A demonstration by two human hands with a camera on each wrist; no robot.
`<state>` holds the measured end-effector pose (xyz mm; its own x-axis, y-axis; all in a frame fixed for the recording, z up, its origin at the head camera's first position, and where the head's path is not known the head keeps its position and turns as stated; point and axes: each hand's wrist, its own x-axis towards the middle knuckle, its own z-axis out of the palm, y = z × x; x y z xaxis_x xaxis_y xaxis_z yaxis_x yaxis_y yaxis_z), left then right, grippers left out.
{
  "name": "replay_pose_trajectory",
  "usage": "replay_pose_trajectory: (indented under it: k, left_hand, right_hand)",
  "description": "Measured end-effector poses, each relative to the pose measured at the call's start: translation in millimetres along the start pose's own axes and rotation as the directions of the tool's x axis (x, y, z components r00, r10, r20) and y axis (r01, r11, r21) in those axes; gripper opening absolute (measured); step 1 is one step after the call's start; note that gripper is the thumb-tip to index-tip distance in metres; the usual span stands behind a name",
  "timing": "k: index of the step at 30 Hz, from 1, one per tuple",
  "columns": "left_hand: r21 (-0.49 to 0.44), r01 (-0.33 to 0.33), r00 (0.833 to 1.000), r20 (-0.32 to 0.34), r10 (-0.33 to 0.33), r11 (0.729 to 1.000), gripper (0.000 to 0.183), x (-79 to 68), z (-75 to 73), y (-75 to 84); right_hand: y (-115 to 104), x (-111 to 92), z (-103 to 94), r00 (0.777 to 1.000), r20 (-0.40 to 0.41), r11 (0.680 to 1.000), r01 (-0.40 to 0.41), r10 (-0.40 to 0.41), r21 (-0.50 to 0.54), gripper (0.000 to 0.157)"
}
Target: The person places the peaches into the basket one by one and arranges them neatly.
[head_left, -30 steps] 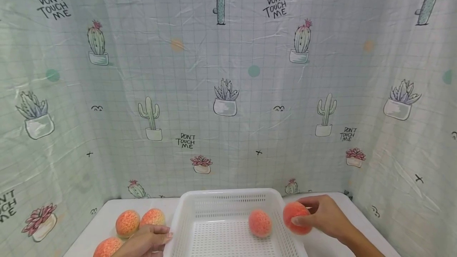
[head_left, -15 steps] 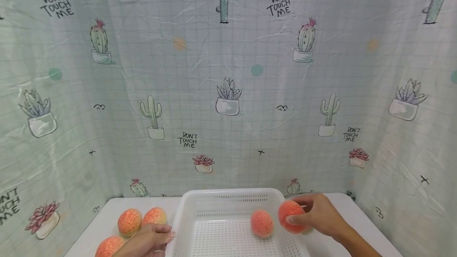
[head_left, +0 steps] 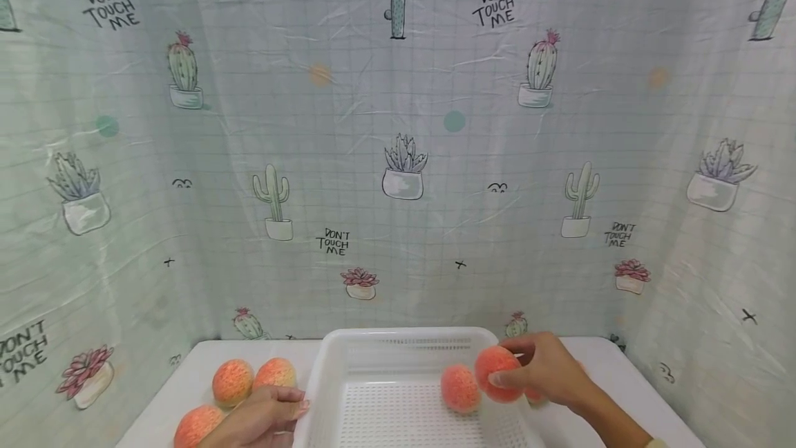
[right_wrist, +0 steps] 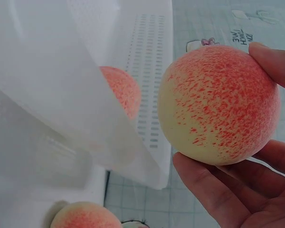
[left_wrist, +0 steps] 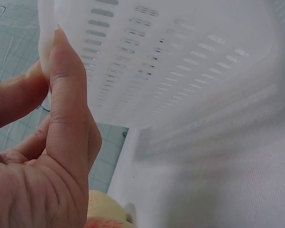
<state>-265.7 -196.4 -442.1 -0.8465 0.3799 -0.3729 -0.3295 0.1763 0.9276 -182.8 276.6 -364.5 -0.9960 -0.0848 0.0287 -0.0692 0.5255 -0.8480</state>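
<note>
My right hand (head_left: 550, 372) grips a reddish peach (head_left: 497, 372) at the right rim of a white perforated plastic basket (head_left: 404, 332). In the right wrist view, thumb and fingers (right_wrist: 204, 190) hold this peach from opposite sides, its pale yellow base showing. One peach (head_left: 460, 389) lies inside the basket, toward its right side. At the basket's left side, my left hand (head_left: 261, 417) pinches the rim. The left wrist view shows thumb and finger (left_wrist: 66, 95) on either side of that rim, with the slotted wall (left_wrist: 133, 57) beyond.
Left of the basket, three peaches (head_left: 233, 382) sit on the white table (head_left: 155, 420). Another peach (right_wrist: 85, 216) lies on the table at the right, partly hidden behind my right hand in the head view. A cactus-print curtain (head_left: 404, 88) surrounds the table.
My right hand has moved left with its peach, from beside the basket to over its right rim. A peach behind that hand has come partly into sight. The left hand keeps its hold.
</note>
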Motion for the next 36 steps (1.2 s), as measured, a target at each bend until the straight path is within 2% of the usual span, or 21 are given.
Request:
replay_pose_trajectory:
  k: [4, 9, 13, 20, 28, 31, 36]
  left_hand:
    - [-0.089, -0.059, 0.993, 0.098, 0.068, 0.994, 0.033, -0.3, -2.2, -3.1]
    - [-0.124, -0.083, 0.986, 0.136, 0.100, 0.989, 0.023, -1.3, -3.8, -4.6]
    - [-0.136, -0.062, 0.988, 0.134, 0.081, 0.989, 0.025, -2.7, -3.5, -1.8]
    - [-0.165, -0.027, 0.995, 0.095, 0.043, 0.986, 0.033, -4.0, -3.6, 5.5]
    - [-0.189, -0.027, 0.994, 0.099, 0.046, 0.982, 0.027, -5.7, -5.8, 4.9]
    - [-0.185, -0.020, 0.995, 0.089, 0.037, 0.982, 0.028, -5.5, -6.0, 6.1]
    - [-0.159, -0.029, 0.993, 0.108, 0.046, 0.987, 0.030, -6.2, -7.3, 6.0]
  right_hand:
    - [-3.5, 3.7, 2.7, 1.000, 0.007, 1.000, 0.019, -0.019, 0.021, 0.050]
    - [-6.4, 9.4, 8.5, 0.999, 0.012, 0.999, 0.040, -0.041, 0.025, 0.046]
    - [-9.0, 13.1, 13.0, 0.999, -0.002, 0.999, 0.035, -0.035, 0.001, 0.047]
    - [-17.0, 21.5, 22.5, 1.000, -0.022, 0.999, 0.001, -0.002, -0.040, 0.049]
    - [-23.4, 31.8, 28.9, 0.997, 0.037, 0.998, 0.061, -0.062, 0.027, 0.043]
    - [-25.1, 34.2, 31.2, 0.998, 0.043, 0.998, 0.050, -0.051, 0.033, 0.042]
    - [-30.6, 37.4, 34.8, 0.999, 0.040, 1.000, 0.002, -0.003, 0.010, 0.044]
